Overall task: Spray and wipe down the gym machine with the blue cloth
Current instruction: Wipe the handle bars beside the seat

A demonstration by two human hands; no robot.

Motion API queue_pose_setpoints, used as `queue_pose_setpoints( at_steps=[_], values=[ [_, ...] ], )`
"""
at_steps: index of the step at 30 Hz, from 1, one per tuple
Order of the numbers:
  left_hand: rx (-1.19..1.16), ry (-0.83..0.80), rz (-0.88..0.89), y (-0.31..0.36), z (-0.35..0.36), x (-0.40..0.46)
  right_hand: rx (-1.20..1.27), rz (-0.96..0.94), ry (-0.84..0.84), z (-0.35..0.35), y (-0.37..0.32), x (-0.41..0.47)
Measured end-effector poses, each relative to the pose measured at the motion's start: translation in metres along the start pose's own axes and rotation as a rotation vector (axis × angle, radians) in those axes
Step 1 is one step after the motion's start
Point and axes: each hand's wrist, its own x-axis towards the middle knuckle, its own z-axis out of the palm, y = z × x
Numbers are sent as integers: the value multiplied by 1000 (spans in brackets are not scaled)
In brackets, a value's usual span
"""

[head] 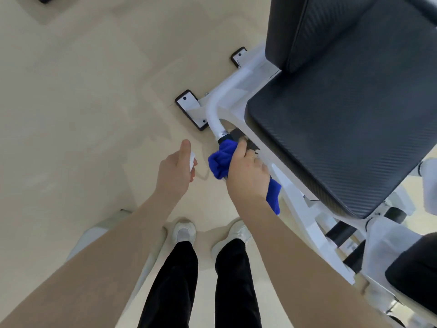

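The gym machine has a white frame (220, 107) and a black padded seat (331, 129) with a black backrest (343, 31) above it. My right hand (248, 171) grips the blue cloth (221, 159) wrapped around the handle at the end of the white curved tube, just left of the seat. The cloth's tail hangs below my wrist. My left hand (176, 165) holds a small white spray bottle (192, 159), mostly hidden in the palm, a short way left of the cloth.
Beige floor (82, 114) spreads to the left. Black-edged white foot plates (191, 108) of the machine are bolted to it. My legs and white shoes (184, 232) stand below the hands. More white frame and black pads fill the lower right.
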Motion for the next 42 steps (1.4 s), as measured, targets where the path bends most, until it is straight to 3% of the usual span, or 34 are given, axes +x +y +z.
queue_pose_setpoints(
  at_steps=[5,11,16,20,24,28,32,35,38,42],
  values=[
    [-40,-100,-22,24,1,-11,27,83,-129,-9,20,-26],
    [54,-62,-15,22,8,12,137,7,-93,-14,-18,36],
    [-145,-107,-105,28,24,11,83,19,-2,-3,5,2],
    [-71,-97,-187,38,40,9,5,23,-71,-2,31,-32],
    [-98,-131,-264,35,39,22,-15,9,-92,-7,15,-6],
    [-30,-124,-188,36,29,38,81,4,-34,-6,-12,32],
    [17,-120,-156,41,30,37,144,9,-2,0,2,16],
    [8,-115,-188,38,38,23,243,75,-71,5,31,-17],
    [-46,-103,-217,32,44,11,144,91,-141,3,51,-48],
    [-138,-79,-213,26,47,9,159,37,-130,2,36,-14]
  ],
)
